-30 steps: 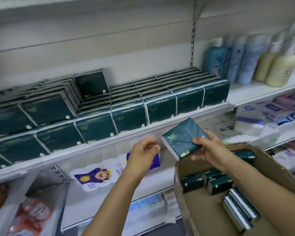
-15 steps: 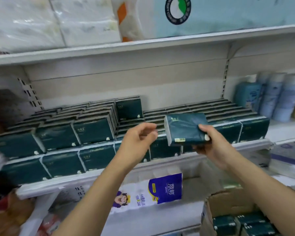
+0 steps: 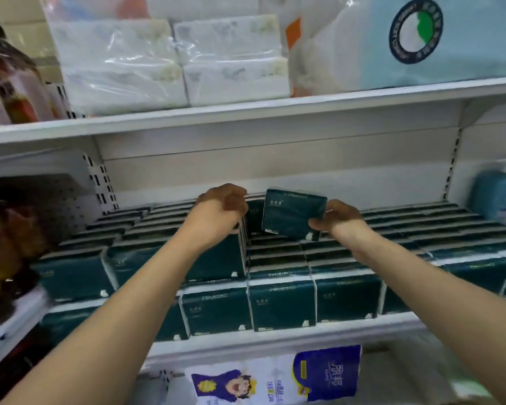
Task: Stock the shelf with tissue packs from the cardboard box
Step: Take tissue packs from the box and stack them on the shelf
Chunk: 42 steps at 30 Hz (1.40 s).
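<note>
The white middle shelf (image 3: 275, 339) carries dark green tissue packs (image 3: 281, 302) standing upright in close rows from front to back, two layers high at the left. A blue bottle (image 3: 500, 197) stands at its right end, just beside the rows.

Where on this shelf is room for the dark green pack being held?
Free room lies atop the single layer of dark green tissue packs, between the taller two-high stack at left and the blue bottle at right. The front row is full.
</note>
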{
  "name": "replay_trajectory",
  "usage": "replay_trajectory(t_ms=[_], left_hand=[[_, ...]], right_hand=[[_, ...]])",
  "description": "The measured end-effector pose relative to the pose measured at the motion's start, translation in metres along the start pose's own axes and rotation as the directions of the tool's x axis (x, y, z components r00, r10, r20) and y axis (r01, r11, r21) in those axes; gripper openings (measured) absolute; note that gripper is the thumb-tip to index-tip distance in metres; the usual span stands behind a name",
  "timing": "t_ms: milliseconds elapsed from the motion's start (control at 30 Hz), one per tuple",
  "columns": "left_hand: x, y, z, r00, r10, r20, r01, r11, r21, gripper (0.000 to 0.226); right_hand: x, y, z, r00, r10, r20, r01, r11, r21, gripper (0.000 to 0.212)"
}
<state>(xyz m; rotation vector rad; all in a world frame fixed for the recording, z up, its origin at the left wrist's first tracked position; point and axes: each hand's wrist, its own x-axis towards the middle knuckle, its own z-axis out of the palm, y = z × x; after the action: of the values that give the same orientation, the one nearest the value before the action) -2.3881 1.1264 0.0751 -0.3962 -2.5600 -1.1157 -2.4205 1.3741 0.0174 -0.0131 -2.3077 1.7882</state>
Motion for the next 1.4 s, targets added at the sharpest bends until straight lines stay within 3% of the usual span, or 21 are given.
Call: replay_trajectory(t_ms=[200,367,533,700,800,900,1033,1233,1400], left_hand=[[0.036,-0.016,0.0,0.983,0.002,0.183,-0.055,0.956,0.287,0.039],[0.053,-0.019,0.008,0.949,-0.007,0.315,-0.14,0.886,0.441,0.045],[0.065,-0.026,0.015,0.931,-0.001,0.365,-0.191,0.851,0.49,0.041],[0.071,-0.027,0.018,0.93,-0.01,0.368,-0.193,0.837,0.511,0.038],[0.07,-0.024,0.019,0.937,-0.015,0.349,-0.171,0.851,0.497,0.042],[0.056,-0.012,0.025,0.963,0.049,0.266,-0.142,0.929,0.343,0.04],[0.02,0.015,0.045,0.98,0.104,0.168,-0.101,0.994,-0.027,0.032],[-0.051,0.048,0.095,0.983,0.129,0.134,-0.054,0.886,-0.461,0.022],[-0.109,0.063,0.156,0.95,0.066,0.304,0.122,0.821,-0.558,0.02]], right_hand=[[0.039,0.009,0.034,0.996,-0.024,0.083,0.036,0.988,-0.148,0.02],[0.06,0.019,0.049,0.996,-0.049,0.074,0.061,0.985,-0.162,0.021],[0.071,0.023,0.056,0.997,-0.06,0.037,0.069,0.95,-0.306,0.01],[0.068,0.026,0.058,0.998,-0.064,0.011,0.063,0.926,-0.373,0.023],[0.05,0.017,0.053,0.998,-0.013,-0.054,-0.003,0.955,-0.297,0.042],[0.029,0.008,0.044,0.99,-0.064,-0.127,0.022,0.952,-0.307,0.047],[-0.012,0.003,0.023,0.977,-0.089,-0.195,0.065,0.99,-0.129,0.029],[-0.083,0.012,-0.022,0.93,-0.15,-0.335,0.149,0.988,-0.031,0.011],[-0.139,0.049,-0.063,0.908,-0.086,-0.41,0.123,0.99,0.065,0.012]])
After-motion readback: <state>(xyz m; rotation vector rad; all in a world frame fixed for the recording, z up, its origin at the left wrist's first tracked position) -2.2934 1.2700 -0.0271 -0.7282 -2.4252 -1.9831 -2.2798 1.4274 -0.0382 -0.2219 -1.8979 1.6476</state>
